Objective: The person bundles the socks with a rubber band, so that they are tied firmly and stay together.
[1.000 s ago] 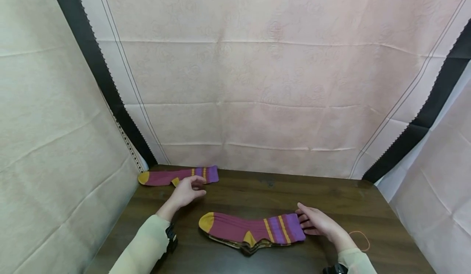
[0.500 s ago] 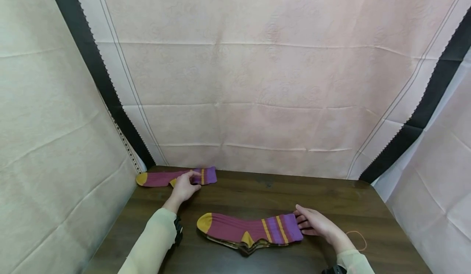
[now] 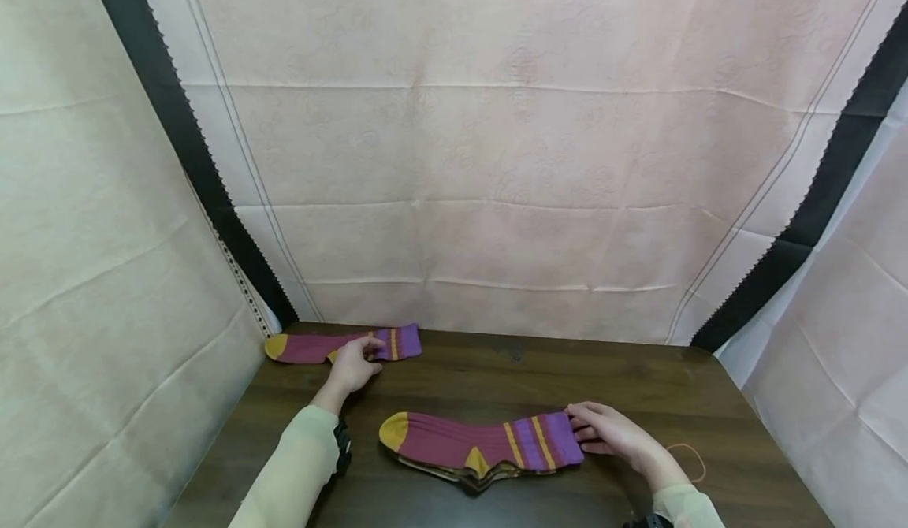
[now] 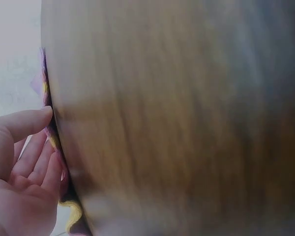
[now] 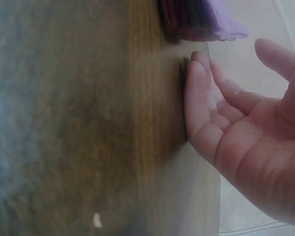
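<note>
A maroon sock [image 3: 308, 348] with a mustard toe and heel and a purple striped cuff lies at the table's far left. My left hand [image 3: 351, 364] rests over it where the leg meets the cuff, fingers loosely bent; the left wrist view shows the thumb apart from the fingers, at the sock's edge. Nearer the front lies a stack of matching socks [image 3: 454, 440], toes to the left. Beside its cuff end is my right hand [image 3: 613, 433], fingers relaxed. In the right wrist view a small gap shows between these fingers and the purple cuffs [image 5: 226, 22].
The dark wooden table [image 3: 525, 386] is enclosed by pale cloth walls [image 3: 496, 236] at the back and both sides. A thin tan loop [image 3: 698, 465], like a rubber band, lies by my right wrist.
My left hand has moved slightly left and settled onto the far sock. My right hand stays by the stack, its uppermost fingertip lowered towards the cuff. The view has shifted slightly.
</note>
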A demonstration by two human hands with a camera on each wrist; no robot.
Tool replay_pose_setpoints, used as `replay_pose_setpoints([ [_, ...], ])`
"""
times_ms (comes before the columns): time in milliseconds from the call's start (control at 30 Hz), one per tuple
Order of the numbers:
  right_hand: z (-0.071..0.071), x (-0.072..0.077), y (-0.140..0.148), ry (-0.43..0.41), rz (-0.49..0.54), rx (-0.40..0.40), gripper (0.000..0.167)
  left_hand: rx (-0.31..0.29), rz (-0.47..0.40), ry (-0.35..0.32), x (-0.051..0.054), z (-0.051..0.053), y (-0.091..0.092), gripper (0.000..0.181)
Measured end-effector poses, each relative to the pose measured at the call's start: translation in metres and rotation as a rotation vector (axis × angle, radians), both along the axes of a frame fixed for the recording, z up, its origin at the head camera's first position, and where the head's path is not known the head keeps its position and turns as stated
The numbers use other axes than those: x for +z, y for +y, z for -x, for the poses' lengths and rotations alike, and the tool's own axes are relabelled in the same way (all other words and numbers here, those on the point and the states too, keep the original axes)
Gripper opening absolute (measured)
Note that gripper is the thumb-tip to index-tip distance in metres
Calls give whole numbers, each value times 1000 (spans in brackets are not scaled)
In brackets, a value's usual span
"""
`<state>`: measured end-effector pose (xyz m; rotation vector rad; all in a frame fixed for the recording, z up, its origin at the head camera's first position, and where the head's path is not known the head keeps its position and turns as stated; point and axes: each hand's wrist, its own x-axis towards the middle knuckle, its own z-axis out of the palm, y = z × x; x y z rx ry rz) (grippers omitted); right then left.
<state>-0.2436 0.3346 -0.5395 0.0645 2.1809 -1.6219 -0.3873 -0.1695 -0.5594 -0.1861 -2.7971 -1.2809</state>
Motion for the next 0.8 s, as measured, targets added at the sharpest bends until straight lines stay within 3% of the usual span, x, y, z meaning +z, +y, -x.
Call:
replay_pose_setpoints([
  [400, 2, 1, 2, 42, 6, 44, 59, -91, -85, -58, 7, -12, 23, 40],
  [800, 10, 11, -9, 130, -54, 16, 55, -194, -150, -117, 15, -26, 62, 38],
])
